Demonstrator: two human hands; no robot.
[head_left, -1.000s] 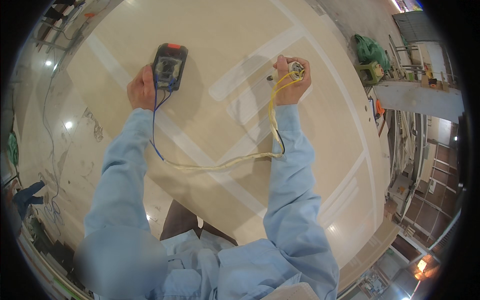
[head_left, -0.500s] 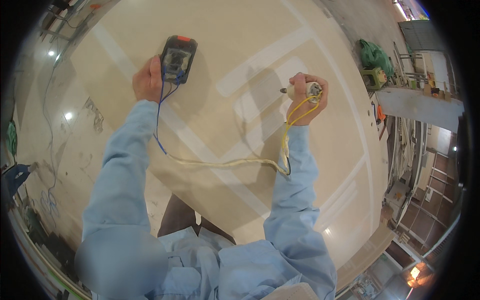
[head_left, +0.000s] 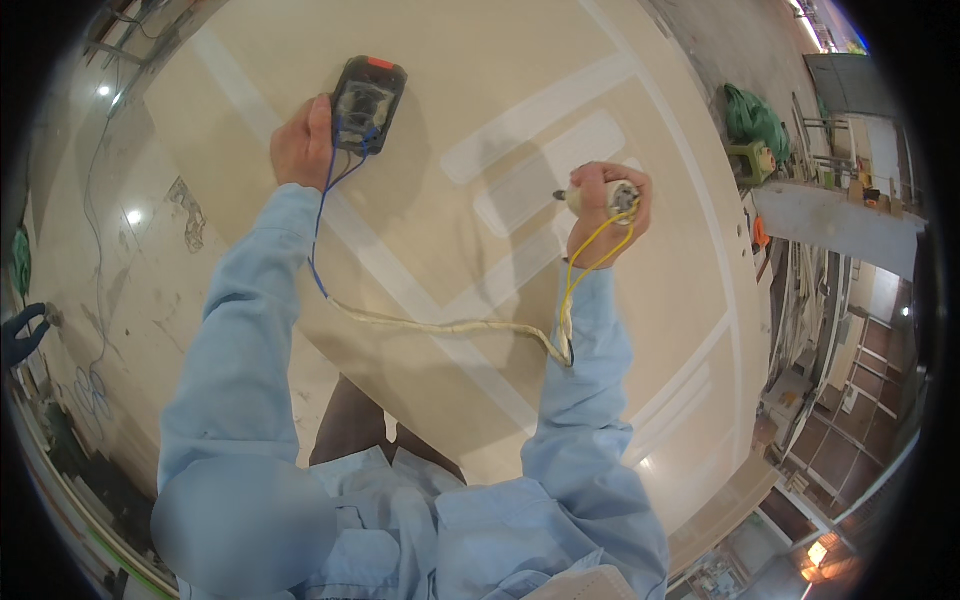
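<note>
My left hand (head_left: 300, 143) is closed on the side of a black battery pack (head_left: 367, 105) with a red end, held above a large beige board. In my right hand (head_left: 592, 238) is a small pale cylindrical motor (head_left: 618, 198), fingers wrapped round it. Its dark shaft (head_left: 560, 196) points left. Blue wires (head_left: 317, 250) run from the pack into a pale wrapped cable (head_left: 430, 325). That cable sags between my arms and ends in yellow wires (head_left: 588, 255), which reach the back of the motor.
Beneath my hands, the beige board (head_left: 520, 60) carries white bands and patches. Another person's dark gloved hand (head_left: 22, 335) shows at the left edge. A thin cord (head_left: 92, 200) lies on the left floor. Rightward are a green bag (head_left: 752, 120) and stacked strips (head_left: 800, 310).
My right hand has lowered slightly toward me with the motor. My left hand has shifted a little farther away and rightward with the battery pack. The other person's gloved hand has moved.
</note>
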